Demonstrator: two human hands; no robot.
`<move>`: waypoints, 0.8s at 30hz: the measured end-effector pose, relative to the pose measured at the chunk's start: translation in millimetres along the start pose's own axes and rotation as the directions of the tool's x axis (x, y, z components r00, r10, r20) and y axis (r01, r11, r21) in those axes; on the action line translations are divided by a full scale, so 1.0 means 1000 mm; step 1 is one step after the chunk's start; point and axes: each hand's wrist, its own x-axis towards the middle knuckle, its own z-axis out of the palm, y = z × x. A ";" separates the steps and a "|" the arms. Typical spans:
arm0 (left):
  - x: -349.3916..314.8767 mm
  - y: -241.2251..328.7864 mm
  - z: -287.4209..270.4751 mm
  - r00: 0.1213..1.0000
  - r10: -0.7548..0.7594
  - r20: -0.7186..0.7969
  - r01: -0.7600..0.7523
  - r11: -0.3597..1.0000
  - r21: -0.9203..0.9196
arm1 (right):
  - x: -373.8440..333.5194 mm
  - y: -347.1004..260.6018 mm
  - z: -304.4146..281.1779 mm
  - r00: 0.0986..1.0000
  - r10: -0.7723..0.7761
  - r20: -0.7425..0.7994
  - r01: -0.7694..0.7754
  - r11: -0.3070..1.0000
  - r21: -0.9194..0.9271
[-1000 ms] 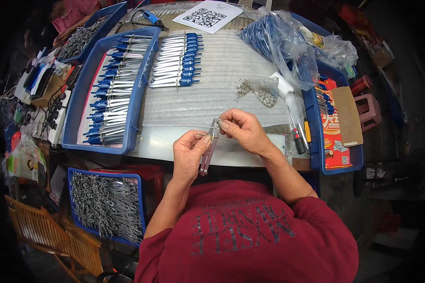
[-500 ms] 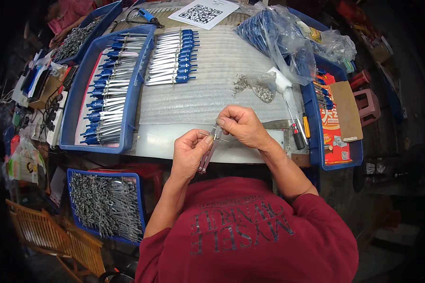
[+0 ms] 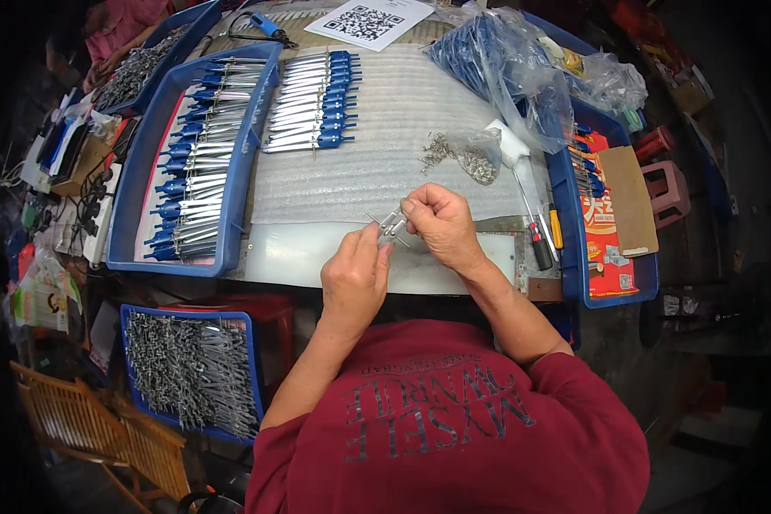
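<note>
Above the table's near edge, both hands work on a small silver metal drawing compass [image 3: 391,228] with a thin cross rod through it. My left hand [image 3: 355,267] grips its legs, which are mostly hidden behind the fingers. Thumb and fingers of my right hand [image 3: 443,224] are pinched at its other end; whether a tiny part is also between them cannot be made out. Beyond the hands, a row of finished-looking compasses with blue heads [image 3: 338,96] lies on a white foam sheet [image 3: 385,120]. Small metal parts [image 3: 471,161] lie there in and beside a clear bag.
A blue tray [image 3: 233,224] of blue-headed compasses stands left; another blue tray [image 3: 579,257] with a cardboard piece stands right. Screwdrivers [image 3: 540,247] lie beside it. A bag of blue parts [image 3: 488,64] is far right. Lower left is a bin of metal legs [image 3: 193,373]. Another person's arm [image 3: 111,60] shows far left.
My left hand has turned over the compass, so its back now faces up and the legs are covered. The compass has tilted, and my right hand has shifted slightly down its end.
</note>
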 end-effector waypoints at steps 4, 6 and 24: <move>-0.001 -0.001 0.000 0.999 0.027 0.040 -0.030 0.996 0.082 | -0.001 0.000 0.002 0.999 -0.009 -0.035 0.009 1.000 0.013; 0.000 -0.004 0.000 0.996 0.049 0.068 -0.056 0.993 0.103 | -0.002 0.002 0.001 1.000 -0.010 -0.024 0.010 1.000 0.016; 0.002 -0.004 -0.007 0.995 0.079 0.055 -0.083 0.993 0.079 | -0.002 0.003 -0.022 0.994 0.029 0.103 -0.037 0.996 0.085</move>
